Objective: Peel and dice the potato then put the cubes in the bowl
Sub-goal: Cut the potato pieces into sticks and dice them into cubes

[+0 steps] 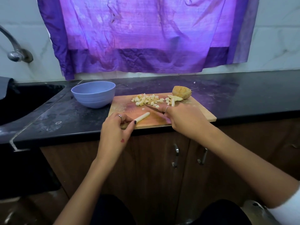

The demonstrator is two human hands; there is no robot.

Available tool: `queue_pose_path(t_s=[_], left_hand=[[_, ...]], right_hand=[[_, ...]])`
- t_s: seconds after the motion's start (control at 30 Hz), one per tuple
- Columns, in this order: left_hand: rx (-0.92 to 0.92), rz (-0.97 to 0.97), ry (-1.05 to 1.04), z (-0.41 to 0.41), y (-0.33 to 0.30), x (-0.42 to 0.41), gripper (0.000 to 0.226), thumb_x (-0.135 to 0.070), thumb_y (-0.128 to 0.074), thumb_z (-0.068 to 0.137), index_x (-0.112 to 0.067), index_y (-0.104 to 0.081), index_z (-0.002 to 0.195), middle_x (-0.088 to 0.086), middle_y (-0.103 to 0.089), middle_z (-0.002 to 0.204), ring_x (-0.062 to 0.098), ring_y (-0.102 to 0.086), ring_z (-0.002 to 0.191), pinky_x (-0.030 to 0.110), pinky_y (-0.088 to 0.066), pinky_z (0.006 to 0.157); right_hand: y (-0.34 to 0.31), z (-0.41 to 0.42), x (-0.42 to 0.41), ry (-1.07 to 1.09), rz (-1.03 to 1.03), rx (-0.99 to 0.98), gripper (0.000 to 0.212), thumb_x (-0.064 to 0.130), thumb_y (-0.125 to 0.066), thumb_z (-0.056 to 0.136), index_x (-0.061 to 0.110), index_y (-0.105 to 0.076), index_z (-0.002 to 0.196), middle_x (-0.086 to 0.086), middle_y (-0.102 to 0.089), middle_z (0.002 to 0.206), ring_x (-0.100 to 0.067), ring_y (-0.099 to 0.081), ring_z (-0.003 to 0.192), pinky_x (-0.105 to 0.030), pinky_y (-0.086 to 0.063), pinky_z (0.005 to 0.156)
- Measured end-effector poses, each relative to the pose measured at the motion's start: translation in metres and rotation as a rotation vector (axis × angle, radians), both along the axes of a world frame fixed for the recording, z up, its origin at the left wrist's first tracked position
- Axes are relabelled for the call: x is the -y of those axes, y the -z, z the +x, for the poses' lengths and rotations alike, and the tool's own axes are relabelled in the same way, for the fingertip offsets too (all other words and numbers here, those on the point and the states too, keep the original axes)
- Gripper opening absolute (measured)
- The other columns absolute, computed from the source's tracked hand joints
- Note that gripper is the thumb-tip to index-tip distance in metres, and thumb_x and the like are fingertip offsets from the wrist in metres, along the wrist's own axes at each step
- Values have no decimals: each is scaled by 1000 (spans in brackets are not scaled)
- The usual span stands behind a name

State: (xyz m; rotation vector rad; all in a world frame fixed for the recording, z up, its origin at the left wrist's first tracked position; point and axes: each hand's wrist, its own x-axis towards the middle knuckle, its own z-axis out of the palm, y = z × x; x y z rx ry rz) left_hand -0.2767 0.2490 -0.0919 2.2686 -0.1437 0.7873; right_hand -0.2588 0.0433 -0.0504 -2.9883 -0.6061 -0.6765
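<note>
Now, step in hand: dicing; I judge one strip is being lined up for cross-cuts.
Left hand (117,125): fingertips pinch the near end of a potato strip (142,117) lying on the cutting board (201,111).
Right hand (185,118): curled round the handle of a knife (153,108), the blade pointing left and far, just beyond the strip.
Cubes (148,99): a pile at the far middle of the board, none visible in the bowl (94,94).
Bowl: stands on the table (243,95), touching or just beside the board's far left corner.
Potato remainder (181,93): at the board's far right corner, with cut pieces (172,99) just in front of it.
Next move, as I judge it: bring the blade across the strip's free end and keep my left fingertips back.
Hard to tell: the knife handle is hidden in my right hand; whether the remainder is still partly unpeeled; the bowl's inside is only partly seen.
</note>
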Motion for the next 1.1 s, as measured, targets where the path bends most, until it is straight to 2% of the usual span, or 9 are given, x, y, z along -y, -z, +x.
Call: queue_pose_path(t_s=[0.13,0.23,0.33,0.53,0.6,0.7,0.8,0.93,1.1], left_hand=[[-18,-1,10,-1,-2,-1,8,-22,-69,87,-15,-72,90,-3,-62,90,12,-55,88,27,-44,77],[-21,0,15,-2,-2,-1,8,-22,-69,87,-16,-72,91,-2,-61,91,12,-55,88,27,-44,77],[-4,-10,15,-1,-1,-1,7,-22,-69,87,-16,-72,90,-2,-62,90,13,-56,88,27,-44,77],[11,-21,21,-1,0,-1,6,-21,-69,87,-16,-71,88,-3,-61,90,14,-56,88,27,-44,77],[9,-19,22,0,1,-1,5,-21,-69,87,-17,-71,88,-3,-61,91,13,-56,88,27,-43,77],[14,-17,26,1,2,-2,5,-22,-69,87,-17,-70,87,-3,-61,90,13,-56,88,30,-46,78],[20,-11,27,1,3,-1,3,-22,-69,87,-19,-69,86,-4,-60,90,13,-55,88,28,-44,77],[18,-7,25,-1,3,-1,5,-23,-68,87,-19,-70,89,-4,-60,91,12,-55,89,27,-44,78],[1,5,13,0,3,-1,8,-23,-68,87,-16,-71,89,-3,-61,91,12,-55,89,26,-42,77]], right_hand=[[3,-3,1,-83,375,-127,35,28,-45,99,31,-55,132,-6,-67,113,-23,-60,94,-30,-46,70],[3,-4,2,-55,351,-180,26,28,-47,99,18,-65,115,-8,-64,92,-18,-54,74,-24,-32,52],[2,-5,-1,-24,322,-198,21,29,-47,99,17,-64,96,-9,-60,83,-17,-51,67,-26,-29,49],[-8,-11,-2,-69,334,-200,27,25,-49,99,32,-43,73,6,-45,62,-8,-43,55,-25,-24,47],[-8,-11,-3,-87,331,-199,23,24,-49,99,31,-54,78,8,-44,60,-9,-43,53,-22,-23,46],[-9,-8,-4,-93,294,-197,22,22,-47,100,23,-67,109,14,-39,61,-7,-41,52,-18,-30,44],[-12,-5,-7,-108,257,-218,27,22,-46,99,27,-64,119,15,-41,64,-7,-42,53,-17,-27,46],[-11,-5,-10,-99,189,-259,17,22,-45,100,23,-61,104,0,-57,78,-11,-49,61,-23,-36,52],[-1,-10,-5,-69,163,-105,34,32,-39,101,32,-49,133,-8,-63,95,-28,-58,85,-33,-42,65]])
